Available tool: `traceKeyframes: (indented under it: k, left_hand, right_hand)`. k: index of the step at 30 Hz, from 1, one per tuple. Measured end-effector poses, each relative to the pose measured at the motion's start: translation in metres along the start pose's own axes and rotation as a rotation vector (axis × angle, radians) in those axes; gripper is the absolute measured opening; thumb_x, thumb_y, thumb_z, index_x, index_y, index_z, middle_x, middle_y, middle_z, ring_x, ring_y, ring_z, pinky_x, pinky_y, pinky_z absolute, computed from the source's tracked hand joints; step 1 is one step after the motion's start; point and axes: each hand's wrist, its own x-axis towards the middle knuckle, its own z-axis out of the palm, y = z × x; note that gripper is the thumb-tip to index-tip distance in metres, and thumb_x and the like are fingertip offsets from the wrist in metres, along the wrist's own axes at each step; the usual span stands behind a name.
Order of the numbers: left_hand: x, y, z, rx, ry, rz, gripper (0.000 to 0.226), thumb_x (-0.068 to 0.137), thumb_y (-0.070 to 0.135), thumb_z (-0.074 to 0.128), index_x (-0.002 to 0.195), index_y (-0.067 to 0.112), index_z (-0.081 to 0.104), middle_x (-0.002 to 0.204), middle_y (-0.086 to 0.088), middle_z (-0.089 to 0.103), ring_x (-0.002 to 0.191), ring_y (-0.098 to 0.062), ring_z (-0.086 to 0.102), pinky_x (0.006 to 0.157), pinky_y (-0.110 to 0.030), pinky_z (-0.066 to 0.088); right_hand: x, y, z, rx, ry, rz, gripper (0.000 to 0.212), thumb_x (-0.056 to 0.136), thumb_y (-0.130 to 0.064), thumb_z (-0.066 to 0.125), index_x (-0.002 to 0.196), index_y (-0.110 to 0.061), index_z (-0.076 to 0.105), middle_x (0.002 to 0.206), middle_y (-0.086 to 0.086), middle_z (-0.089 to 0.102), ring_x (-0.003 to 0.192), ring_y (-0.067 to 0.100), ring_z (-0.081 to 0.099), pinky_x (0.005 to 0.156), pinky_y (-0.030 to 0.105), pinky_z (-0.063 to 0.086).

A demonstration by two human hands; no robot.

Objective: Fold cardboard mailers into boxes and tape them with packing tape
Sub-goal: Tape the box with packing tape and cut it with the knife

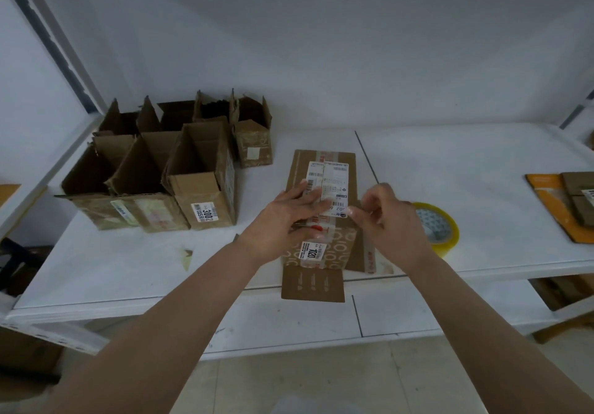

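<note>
Head cam: left hand [291, 217] flat on box [321, 214], right hand [385, 217] fingers pinching tape end

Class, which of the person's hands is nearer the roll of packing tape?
Right. The right hand is just beside the tape roll, overlapping its left edge; the left hand lies flat on the cardboard box, farther away.

box [321, 195] label text: too small to read
tape roll [438, 227]: near side hidden behind right hand [390, 217]
flat mailers [575, 201]: cut off at right edge
right grip: contents unclear
</note>
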Motion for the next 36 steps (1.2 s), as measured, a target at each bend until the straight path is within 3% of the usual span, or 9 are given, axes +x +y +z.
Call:
traceKeyframes:
  k: [5,9,11,14,17,23,27,32,36]
  left_hand:
    - [0.004,0.008,-0.009,0.034,-0.062,-0.064,0.048,0.096,0.033,0.055,0.142,0.020,0.047,0.155,-0.002,0.032,0.148,-0.014,0.013,0.117,-0.026,0.011]
    - [0.015,0.033,-0.006,0.205,0.021,-0.197,0.048,0.094,0.053,0.049,0.125,0.018,0.057,0.132,-0.003,0.055,0.135,-0.028,0.039,0.108,-0.048,0.035]
    - [0.024,0.047,0.003,0.325,0.038,-0.339,0.074,0.082,0.074,0.040,0.128,0.017,0.047,0.138,-0.005,0.047,0.140,-0.031,0.028,0.108,-0.062,0.029]
    - [0.038,0.052,0.022,0.376,-0.029,-0.509,0.118,0.062,0.094,0.029,0.150,0.017,0.013,0.161,-0.009,0.008,0.148,-0.034,-0.006,0.109,-0.069,0.008]
    - [0.040,0.043,0.032,0.453,-0.012,-0.564,0.116,0.064,0.093,0.028,0.152,0.021,0.003,0.162,-0.008,-0.001,0.147,-0.036,-0.009,0.107,-0.071,0.012]
    - [0.032,0.035,0.023,0.467,0.117,-0.518,0.097,0.070,0.079,0.030,0.149,0.023,0.019,0.159,-0.004,0.018,0.147,-0.030,0.012,0.104,-0.062,0.029]
    - [0.018,0.020,-0.008,-0.044,0.312,-0.596,0.081,0.071,0.067,0.049,0.140,0.027,0.036,0.137,0.000,0.049,0.122,-0.024,0.051,0.097,-0.052,0.045]
    - [0.012,0.027,-0.020,-0.809,0.551,-0.652,0.040,0.086,0.054,0.054,0.120,0.033,0.055,0.106,0.008,0.070,0.082,0.000,0.068,0.074,-0.027,0.050]
    - [0.016,0.030,-0.007,-1.090,0.590,-0.682,0.023,0.091,0.047,0.053,0.104,0.029,0.062,0.096,0.003,0.075,0.090,-0.016,0.071,0.088,-0.043,0.054]
  right_hand:
    - [0.000,0.003,0.002,-0.083,-0.010,-0.091,0.021,0.098,-0.023,0.053,0.117,-0.017,0.061,0.094,0.000,0.073,0.082,0.023,0.068,0.085,0.043,0.050]
    - [-0.001,0.014,0.001,0.008,0.000,0.063,0.026,0.095,-0.016,0.057,0.121,-0.015,0.057,0.100,0.002,0.073,0.083,0.021,0.066,0.076,0.029,0.047]
    - [-0.003,0.018,0.002,0.011,-0.016,0.094,0.027,0.094,-0.012,0.057,0.121,-0.015,0.057,0.100,0.001,0.072,0.079,0.016,0.062,0.072,0.025,0.044]
    - [-0.006,0.020,0.003,0.043,-0.068,0.116,0.030,0.092,-0.009,0.058,0.122,-0.013,0.056,0.099,0.003,0.072,0.082,0.019,0.065,0.076,0.029,0.049]
    - [-0.008,0.026,0.005,0.073,-0.120,0.191,0.027,0.094,-0.015,0.059,0.121,-0.013,0.056,0.096,-0.001,0.069,0.081,0.018,0.063,0.077,0.030,0.049]
    - [-0.009,0.048,0.017,0.199,-0.151,0.403,0.029,0.096,-0.017,0.056,0.124,-0.012,0.053,0.097,0.001,0.061,0.088,0.019,0.059,0.075,0.028,0.043]
    - [-0.009,0.065,0.014,0.324,-0.097,0.534,0.027,0.096,-0.006,0.050,0.123,-0.009,0.055,0.108,0.014,0.063,0.101,0.032,0.060,0.093,0.044,0.048]
    - [0.007,0.053,0.011,0.583,-0.038,0.604,0.034,0.097,-0.031,0.055,0.120,-0.006,0.057,0.097,0.011,0.066,0.077,0.019,0.064,0.079,0.039,0.050]
    - [0.011,0.030,0.001,0.932,-0.132,0.606,0.015,0.092,-0.029,0.056,0.090,-0.016,0.064,0.070,-0.001,0.070,0.059,0.006,0.067,0.059,0.025,0.051]
